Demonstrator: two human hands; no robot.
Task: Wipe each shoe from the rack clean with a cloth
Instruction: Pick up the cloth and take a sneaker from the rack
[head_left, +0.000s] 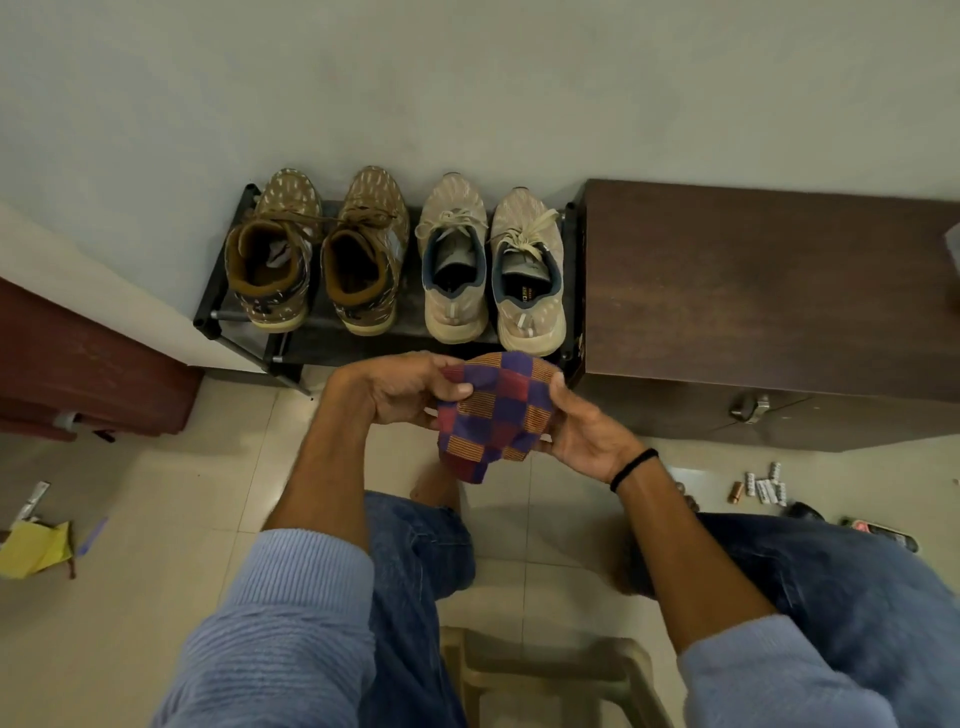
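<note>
Purple, red and orange checked cloth (496, 413) pinched between left hand (402, 387) and right hand (587, 431), bunched below the black shoe rack's (311, 340) front edge, four shoes along it

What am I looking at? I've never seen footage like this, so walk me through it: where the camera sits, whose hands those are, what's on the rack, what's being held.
There is no machine here. A person wears one wide-angle camera on the head, looking down at their own arms and knees, and that is the only view. The left hand and right hand both grip a checked purple and red cloth. Beyond it a low black rack stands against the wall, carrying brown boots and beige sneakers, heels toward the camera. No shoe is in hand yet. A dark wooden cabinet stands beside the rack.
</note>
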